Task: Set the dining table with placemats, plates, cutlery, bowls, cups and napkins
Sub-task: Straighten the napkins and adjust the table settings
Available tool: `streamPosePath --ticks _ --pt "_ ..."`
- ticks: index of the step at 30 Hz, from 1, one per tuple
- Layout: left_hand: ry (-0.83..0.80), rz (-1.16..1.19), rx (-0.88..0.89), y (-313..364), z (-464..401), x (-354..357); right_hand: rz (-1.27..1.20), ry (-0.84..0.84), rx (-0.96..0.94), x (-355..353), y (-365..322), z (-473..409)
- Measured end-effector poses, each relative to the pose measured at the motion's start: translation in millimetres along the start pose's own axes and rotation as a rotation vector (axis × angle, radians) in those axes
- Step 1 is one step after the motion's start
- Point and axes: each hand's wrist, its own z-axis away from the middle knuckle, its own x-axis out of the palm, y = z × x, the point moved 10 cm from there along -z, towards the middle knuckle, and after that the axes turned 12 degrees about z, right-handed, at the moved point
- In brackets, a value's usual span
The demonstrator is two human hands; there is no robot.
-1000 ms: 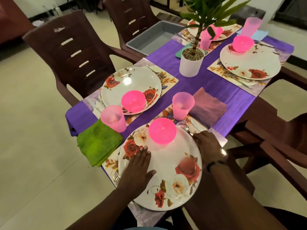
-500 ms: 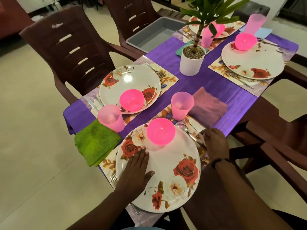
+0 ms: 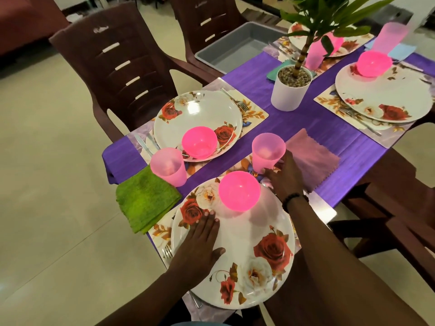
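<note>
Plates, bowls, cups and cloths already covered most of the bench [image 3: 348, 147], so the setting looked close to finished. The nearest plate [image 3: 247, 236] sat on its floral placemat [image 3: 157, 231] with a pink bowl [image 3: 239, 191] on its far edge, a fork [image 3: 167, 251] just showing at its left rim, a pink cup [image 3: 268, 150] beyond it and a mauve napkin [image 3: 310, 156] beside that cup. The left hand [image 3: 200, 245] lay flat on the plate, fingers straight and pressing down. The right hand [image 3: 284, 177] reached past the plate's right rim to the base of the cup; whether its grip pinched cutlery, touched the cup or only rested there could not be told, since the fingers were hidden.

Across the purple runner, a second plate [image 3: 200, 114] carried its own bowl [image 3: 199, 142], with a cup [image 3: 167, 166], a green napkin [image 3: 146, 198] and cutlery alongside. Two more places at the far end also had plates, bowls and cups. A potted plant [image 3: 290, 90] stood in the middle, and a grey tray [image 3: 235, 50] rested on a chair.

What remained seemed small: straightening the cutlery and cup at the near place.
</note>
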Motion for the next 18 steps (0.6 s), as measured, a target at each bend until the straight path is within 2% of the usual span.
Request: streamPosePath --ticks 7,11,13,16,18 --pt "0.012 0.007 -0.002 -0.7 0.0 2.5 0.085 0.041 -0.015 -0.3 -5.3 2.4" --pt "0.032 -0.006 0.003 0.4 -0.6 2.2 0.054 0.198 0.035 -17.0 2.3 31.2" --pt "0.024 0.015 -0.018 -1.2 -1.4 3.7 0.095 0.162 0.046 -6.6 4.4 52.9" --pt "0.009 0.041 -0.04 -2.5 -1.3 7.0 0.154 -0.008 0.116 29.8 9.4 72.4" --pt "0.008 0.038 -0.033 -1.4 -1.3 8.1 0.172 -0.028 0.12 44.6 7.1 72.2"
